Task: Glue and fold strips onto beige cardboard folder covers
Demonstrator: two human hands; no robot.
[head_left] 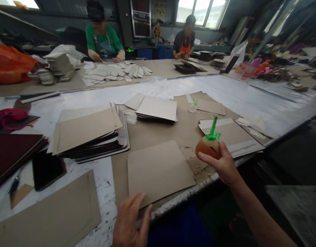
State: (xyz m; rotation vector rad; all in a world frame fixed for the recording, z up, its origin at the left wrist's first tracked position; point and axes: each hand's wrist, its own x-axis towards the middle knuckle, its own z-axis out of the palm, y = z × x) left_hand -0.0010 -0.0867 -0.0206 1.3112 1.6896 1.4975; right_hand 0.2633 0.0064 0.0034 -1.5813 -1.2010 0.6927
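Observation:
My right hand (pixel 223 164) is closed round a rounded glue bottle (pixel 207 147) with amber contents and a green nozzle pointing up. The bottle is held above the table, near a board with a pale strip (pixel 232 135). A plain grey-brown cardboard sheet (pixel 159 169) lies flat at the table's front edge. My left hand (pixel 132 219) rests at that sheet's near left corner, fingertips on or just by it, thumb apart from the fingers. Nothing shows in its grasp.
Left of the sheet stands a stack of boards (pixel 88 130); behind it lies a smaller pile (pixel 158 108). A small clear bottle (pixel 192 107) stands farther back. A black phone (pixel 48 169) and another cardboard piece (pixel 52 212) lie left. Two people work across the table.

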